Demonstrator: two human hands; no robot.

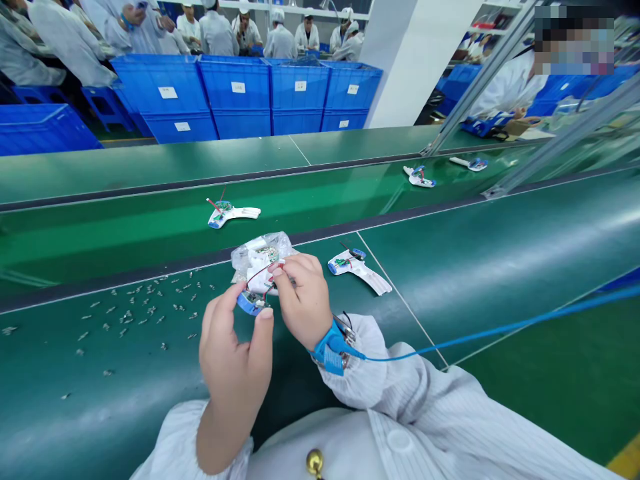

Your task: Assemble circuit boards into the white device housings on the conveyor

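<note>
My left hand (237, 363) pinches a small blue-rimmed electronic module (250, 303) between thumb and fingers. Red and black wires run up from it to my right hand (303, 293), whose thumb and fingers are closed on the wire end (276, 267). A clear plastic bag (263, 248) with circuit boards lies just behind my hands. Right of them, a white pistol-shaped housing half (367, 275) with a blue end and wires rests on the bench. Around my right wrist sits a blue wrist strap (331, 348) with its cord (450, 339) running off right.
Many small metal parts (145, 303) lie scattered on the green bench at left. Beyond its edge, a green conveyor belt (320, 203) carries another wired housing half (233, 213) and two more (420, 177) farther right. Metal posts (475, 87), blue crates (235, 87) and several people stand beyond.
</note>
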